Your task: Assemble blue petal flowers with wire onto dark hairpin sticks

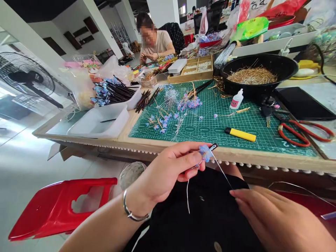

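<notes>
Above my lap, my left hand [168,171] pinches a small translucent blue flower [205,153] against a dark hair stick [214,146], whose slotted tip pokes out past the fingers. A thin white thread [222,170] runs taut from the flower down to my right hand [273,210], where thumb and forefinger are closed on it. Below my left fingers dangles a loose thread end [188,197]. Most of the stick is hidden by my left hand.
A green cutting mat [189,129] holds blue flower sprigs [160,122], a yellow lighter [240,134], a glue bottle [236,99] and red-handled scissors [294,134]. Behind stands a black pan of wire pieces [252,75]. White trays [102,122] lie left. A co-worker [157,40] sits opposite.
</notes>
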{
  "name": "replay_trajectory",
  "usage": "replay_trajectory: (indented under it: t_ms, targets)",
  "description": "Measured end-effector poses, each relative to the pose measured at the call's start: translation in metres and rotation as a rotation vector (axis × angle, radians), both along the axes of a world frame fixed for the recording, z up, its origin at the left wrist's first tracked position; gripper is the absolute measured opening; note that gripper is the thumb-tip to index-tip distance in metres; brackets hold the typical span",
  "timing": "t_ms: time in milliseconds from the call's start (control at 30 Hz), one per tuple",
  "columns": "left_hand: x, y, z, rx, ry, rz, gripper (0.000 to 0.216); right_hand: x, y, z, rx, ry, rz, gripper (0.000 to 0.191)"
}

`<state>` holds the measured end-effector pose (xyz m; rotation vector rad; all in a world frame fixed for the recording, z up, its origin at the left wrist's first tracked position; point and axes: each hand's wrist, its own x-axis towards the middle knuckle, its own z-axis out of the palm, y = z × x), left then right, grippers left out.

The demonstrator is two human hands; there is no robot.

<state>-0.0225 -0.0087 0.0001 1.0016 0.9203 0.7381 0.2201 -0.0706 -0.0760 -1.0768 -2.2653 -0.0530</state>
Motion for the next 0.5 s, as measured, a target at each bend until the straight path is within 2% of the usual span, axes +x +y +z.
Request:
replay_trajectory:
  t_ms: [67, 100, 167, 233, 333, 400, 500]
  targets:
    - [0.004, 0.0, 0.003, -0.1, -0.091, -0.023, 0.027, -0.006, 0.012, 0.002, 0.082, -0.145, -0.047, 0.036]
    - [0.006, 0.0, 0.005, -0.125, -0.112, -0.042, 0.026, -0.009, 0.018, 0.006, 0.119, -0.146, -0.076, 0.045]
    - [0.009, -0.001, 0.008, -0.147, -0.124, -0.081, 0.025, -0.016, 0.028, 0.017, 0.071, 0.005, -0.101, 0.056]
    - [0.012, -0.002, 0.01, -0.145, -0.123, -0.099, 0.025, -0.028, 0.033, 0.029, -0.125, 0.295, -0.047, 0.045]
    - [0.012, -0.002, 0.01, -0.156, -0.114, -0.089, 0.027, -0.048, 0.032, 0.037, -0.366, 0.705, 0.028, 0.012]
    - [0.011, -0.001, 0.008, -0.183, -0.105, -0.076, 0.029, -0.057, 0.029, 0.036, -0.374, 0.824, 0.018, 0.005]
    - [0.01, 0.0, 0.005, -0.21, -0.121, -0.078, 0.028, -0.058, 0.026, 0.032, -0.34, 0.838, -0.024, 0.007]
